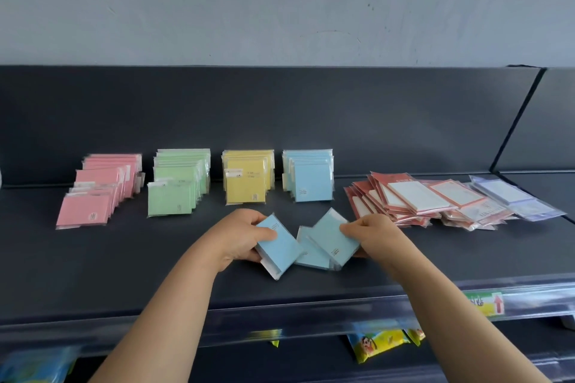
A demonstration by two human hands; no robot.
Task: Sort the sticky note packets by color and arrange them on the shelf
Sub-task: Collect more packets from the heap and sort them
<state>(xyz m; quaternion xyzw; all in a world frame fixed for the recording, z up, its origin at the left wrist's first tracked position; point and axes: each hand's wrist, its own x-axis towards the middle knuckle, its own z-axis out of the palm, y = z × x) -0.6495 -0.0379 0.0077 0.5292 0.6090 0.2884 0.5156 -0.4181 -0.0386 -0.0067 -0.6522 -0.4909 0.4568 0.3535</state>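
Sticky note packets [311, 255] in blue are fanned at the middle of the dark shelf [124, 274], toward its front edge. The left hand [239, 235] curls round one bundle [277, 250], thumb on top, and the right hand [370, 235] pinches a second bundle [331, 239] by its right edge; how many packets each holds is hard to count. Along the back stand a pink row [96, 193], green row [177, 183], yellow row [247, 179] and blue row [309, 177], with red-bordered pads [413, 199] heaped toward the right end.
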